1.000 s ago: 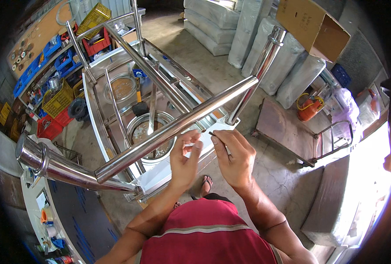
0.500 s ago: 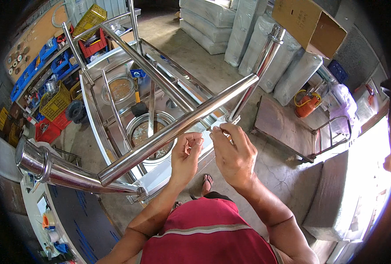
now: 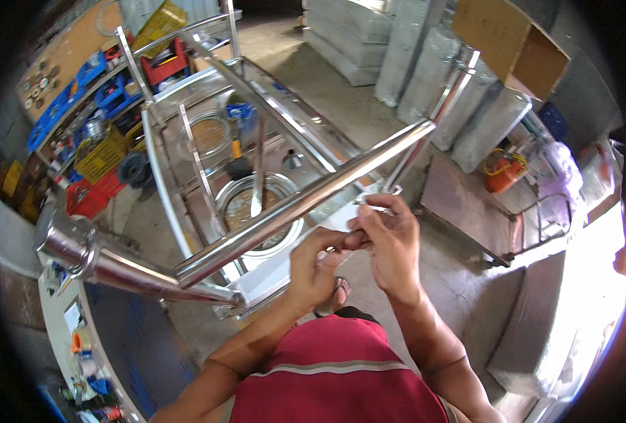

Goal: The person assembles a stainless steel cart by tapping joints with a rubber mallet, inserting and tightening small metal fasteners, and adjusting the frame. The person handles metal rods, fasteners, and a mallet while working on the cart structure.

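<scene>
In front of my chest, my left hand [image 3: 314, 266] and my right hand [image 3: 394, 247] meet at the fingertips. Both are closed in a pinch, and whatever small thing lies between them is too hidden to name. Just beyond them a shiny metal tube [image 3: 306, 197] slants across, part of a polished metal frame. It joins a thicker metal leg [image 3: 126, 255] at the left and a thinner post [image 3: 448, 99] at the right. Below the tube, the frame holds a metal panel with two round ringed openings, the nearer ring [image 3: 300, 227] closest to my left hand.
A black-headed mallet [image 3: 240, 166] lies inside the frame. To the right stand a flat trolley [image 3: 461, 204], an orange canister [image 3: 505, 176] and wrapped long packages [image 3: 493, 130]. An open cardboard box [image 3: 503, 39] is behind them. Shelves with blue bins [image 3: 53, 116] and a yellow crate [image 3: 101, 156] line the left.
My hands have come together at the fingertips and moved slightly right in the view. The whole scene has shifted right as my head turned. The metal frame keeps its arrangement.
</scene>
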`<control>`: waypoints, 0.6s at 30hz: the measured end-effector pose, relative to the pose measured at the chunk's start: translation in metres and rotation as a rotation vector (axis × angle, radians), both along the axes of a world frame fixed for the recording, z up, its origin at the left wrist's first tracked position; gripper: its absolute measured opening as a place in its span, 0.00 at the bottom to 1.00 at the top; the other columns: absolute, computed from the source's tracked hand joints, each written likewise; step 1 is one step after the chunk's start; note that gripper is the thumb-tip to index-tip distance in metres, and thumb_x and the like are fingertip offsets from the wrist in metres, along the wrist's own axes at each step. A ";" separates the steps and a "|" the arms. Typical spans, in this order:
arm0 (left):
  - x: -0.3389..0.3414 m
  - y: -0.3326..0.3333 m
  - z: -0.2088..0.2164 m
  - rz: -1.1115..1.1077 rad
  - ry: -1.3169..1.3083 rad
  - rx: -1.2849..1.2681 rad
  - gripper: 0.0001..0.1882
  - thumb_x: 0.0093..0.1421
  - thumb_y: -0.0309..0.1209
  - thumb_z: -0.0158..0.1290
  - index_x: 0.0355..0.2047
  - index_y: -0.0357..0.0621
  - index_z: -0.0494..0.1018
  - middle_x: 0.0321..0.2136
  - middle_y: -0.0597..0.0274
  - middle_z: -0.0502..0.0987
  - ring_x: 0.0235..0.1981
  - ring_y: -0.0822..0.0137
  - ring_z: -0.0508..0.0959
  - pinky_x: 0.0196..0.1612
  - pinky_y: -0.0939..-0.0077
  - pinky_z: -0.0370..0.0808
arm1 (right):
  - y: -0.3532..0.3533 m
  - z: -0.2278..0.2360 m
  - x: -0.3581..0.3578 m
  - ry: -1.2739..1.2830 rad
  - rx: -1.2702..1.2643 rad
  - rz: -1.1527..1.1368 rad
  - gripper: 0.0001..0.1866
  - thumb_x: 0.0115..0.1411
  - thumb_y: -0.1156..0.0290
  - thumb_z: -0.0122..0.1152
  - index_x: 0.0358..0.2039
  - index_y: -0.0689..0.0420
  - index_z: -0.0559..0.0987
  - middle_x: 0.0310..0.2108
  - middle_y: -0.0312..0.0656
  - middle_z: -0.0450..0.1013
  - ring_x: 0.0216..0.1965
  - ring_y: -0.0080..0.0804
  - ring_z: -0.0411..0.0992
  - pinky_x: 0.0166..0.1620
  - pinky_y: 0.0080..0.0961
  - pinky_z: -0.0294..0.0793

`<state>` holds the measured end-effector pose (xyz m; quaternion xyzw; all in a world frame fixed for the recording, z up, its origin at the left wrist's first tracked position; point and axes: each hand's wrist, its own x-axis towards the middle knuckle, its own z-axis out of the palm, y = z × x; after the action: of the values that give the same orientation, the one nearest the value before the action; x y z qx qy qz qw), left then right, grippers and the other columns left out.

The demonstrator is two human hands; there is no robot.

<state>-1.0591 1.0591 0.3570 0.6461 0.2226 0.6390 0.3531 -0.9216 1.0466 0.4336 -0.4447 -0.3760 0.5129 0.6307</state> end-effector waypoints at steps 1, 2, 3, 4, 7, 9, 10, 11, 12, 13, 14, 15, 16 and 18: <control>-0.003 -0.009 0.004 0.108 0.138 -0.068 0.08 0.65 0.25 0.57 0.43 0.37 0.79 0.33 0.51 0.80 0.32 0.59 0.82 0.35 0.69 0.78 | 0.000 -0.004 -0.003 -0.052 0.052 -0.061 0.09 0.69 0.70 0.63 0.41 0.64 0.78 0.31 0.45 0.80 0.26 0.27 0.79 0.30 0.23 0.80; -0.004 -0.011 0.009 0.183 0.234 -0.109 0.06 0.65 0.26 0.58 0.41 0.38 0.79 0.32 0.52 0.80 0.30 0.55 0.82 0.33 0.66 0.78 | -0.001 -0.009 -0.007 -0.259 0.126 -0.154 0.08 0.68 0.72 0.63 0.42 0.64 0.78 0.32 0.46 0.80 0.26 0.27 0.79 0.31 0.24 0.80; -0.005 -0.011 0.012 0.250 0.293 -0.090 0.05 0.64 0.26 0.59 0.40 0.39 0.79 0.31 0.53 0.80 0.28 0.55 0.82 0.32 0.66 0.78 | 0.000 -0.013 -0.010 -0.457 0.222 -0.235 0.09 0.67 0.73 0.64 0.43 0.65 0.79 0.32 0.48 0.80 0.27 0.28 0.80 0.31 0.25 0.80; -0.006 -0.011 0.016 0.306 0.347 -0.071 0.04 0.64 0.26 0.60 0.38 0.40 0.79 0.29 0.54 0.80 0.27 0.55 0.82 0.30 0.66 0.77 | -0.002 -0.015 -0.012 -0.658 0.264 -0.314 0.09 0.66 0.74 0.65 0.45 0.65 0.79 0.33 0.49 0.81 0.27 0.29 0.81 0.32 0.26 0.79; -0.005 -0.015 0.022 0.328 0.285 -0.090 0.04 0.63 0.27 0.61 0.37 0.41 0.79 0.28 0.56 0.80 0.24 0.58 0.81 0.27 0.68 0.76 | -0.009 -0.014 -0.007 -1.286 0.578 -0.426 0.17 0.59 0.75 0.68 0.48 0.64 0.79 0.37 0.50 0.81 0.33 0.42 0.82 0.36 0.33 0.79; -0.006 -0.015 0.023 0.322 0.248 -0.090 0.04 0.63 0.27 0.62 0.37 0.41 0.80 0.27 0.56 0.80 0.22 0.58 0.81 0.26 0.69 0.76 | -0.015 -0.009 -0.002 -1.462 0.617 -0.404 0.19 0.56 0.74 0.70 0.47 0.63 0.79 0.37 0.47 0.81 0.36 0.44 0.81 0.38 0.36 0.78; -0.006 -0.014 0.022 0.314 0.234 -0.089 0.04 0.62 0.27 0.63 0.36 0.41 0.80 0.27 0.56 0.80 0.21 0.58 0.80 0.25 0.69 0.75 | -0.016 -0.005 0.000 -1.502 0.576 -0.382 0.18 0.56 0.73 0.70 0.47 0.63 0.79 0.37 0.46 0.81 0.36 0.44 0.81 0.38 0.36 0.78; -0.010 -0.014 0.021 0.281 0.255 -0.061 0.06 0.66 0.29 0.60 0.39 0.40 0.79 0.27 0.56 0.79 0.23 0.63 0.80 0.27 0.72 0.75 | -0.015 -0.001 0.004 -1.535 0.576 -0.347 0.18 0.56 0.73 0.70 0.46 0.62 0.79 0.36 0.46 0.80 0.35 0.44 0.80 0.38 0.37 0.77; -0.012 -0.013 0.019 0.214 0.148 -0.042 0.09 0.68 0.32 0.58 0.41 0.39 0.78 0.28 0.57 0.78 0.24 0.65 0.79 0.29 0.73 0.75 | -0.013 0.002 0.006 -1.565 0.544 -0.312 0.17 0.57 0.73 0.70 0.46 0.62 0.78 0.36 0.46 0.80 0.35 0.43 0.80 0.37 0.37 0.77; -0.011 -0.012 0.017 0.146 0.042 -0.021 0.12 0.70 0.35 0.56 0.44 0.38 0.77 0.28 0.59 0.78 0.26 0.67 0.78 0.30 0.74 0.75 | -0.010 0.004 0.006 -1.546 0.555 -0.328 0.12 0.58 0.71 0.70 0.40 0.61 0.79 0.30 0.45 0.78 0.30 0.44 0.78 0.34 0.37 0.75; -0.010 -0.009 0.015 0.080 -0.074 0.002 0.16 0.72 0.39 0.55 0.47 0.37 0.76 0.29 0.60 0.77 0.27 0.70 0.77 0.32 0.75 0.74 | -0.006 0.005 0.006 -1.484 0.576 -0.349 0.11 0.59 0.71 0.70 0.38 0.61 0.79 0.28 0.46 0.77 0.27 0.43 0.77 0.32 0.37 0.74; -0.006 -0.011 0.013 0.037 -0.149 -0.076 0.20 0.75 0.44 0.48 0.51 0.37 0.73 0.31 0.63 0.75 0.30 0.73 0.75 0.34 0.77 0.74 | -0.002 0.005 0.006 -1.414 0.549 -0.369 0.09 0.60 0.71 0.69 0.37 0.62 0.79 0.26 0.46 0.76 0.25 0.42 0.76 0.30 0.36 0.74; -0.001 -0.010 0.012 0.011 -0.166 -0.248 0.20 0.76 0.43 0.47 0.52 0.37 0.73 0.31 0.63 0.75 0.30 0.74 0.75 0.34 0.77 0.74 | 0.001 0.005 0.005 -1.362 0.503 -0.372 0.09 0.61 0.71 0.69 0.35 0.62 0.79 0.24 0.46 0.75 0.22 0.42 0.75 0.29 0.36 0.73; 0.012 -0.007 0.011 -0.046 -0.226 -0.540 0.20 0.76 0.43 0.46 0.52 0.37 0.72 0.32 0.64 0.75 0.30 0.75 0.74 0.35 0.77 0.74 | 0.008 0.004 0.008 -0.803 0.233 -0.226 0.14 0.68 0.63 0.63 0.31 0.61 0.79 0.19 0.42 0.73 0.17 0.32 0.70 0.23 0.29 0.68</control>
<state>-1.0468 1.0520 0.3678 0.4586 0.3291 0.6163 0.5491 -0.9136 1.0543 0.4375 -0.5730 -0.5960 0.1812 0.5327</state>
